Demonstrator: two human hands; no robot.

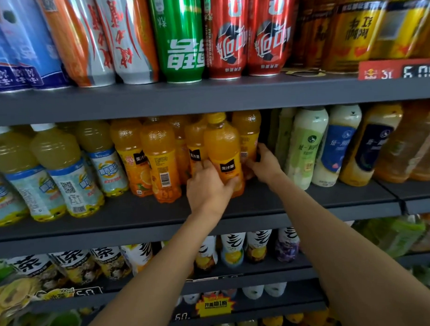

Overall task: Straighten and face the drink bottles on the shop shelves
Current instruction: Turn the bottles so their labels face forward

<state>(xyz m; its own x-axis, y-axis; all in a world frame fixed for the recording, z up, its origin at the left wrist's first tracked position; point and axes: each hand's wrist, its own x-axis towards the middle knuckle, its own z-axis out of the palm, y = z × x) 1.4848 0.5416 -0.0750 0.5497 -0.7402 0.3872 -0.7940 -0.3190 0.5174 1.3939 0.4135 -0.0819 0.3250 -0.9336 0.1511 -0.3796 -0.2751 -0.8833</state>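
Several orange juice bottles stand in a cluster on the middle shelf (210,211). My left hand (208,187) grips the lower part of the front orange bottle (223,148), whose black label faces forward. My right hand (264,162) reaches in beside it, fingers curled on the base of the orange bottle behind (248,132). Another orange bottle (161,162) to the left shows its barcode side. The bottles stand upright, close together.
Pale yellow drinks with blue labels (60,168) fill the shelf's left; green, white and blue milk-tea bottles (306,145) stand to the right. Tall cans (178,37) line the shelf above. Tea bottles (231,250) sit on the shelf below. A price tag (398,70) hangs top right.
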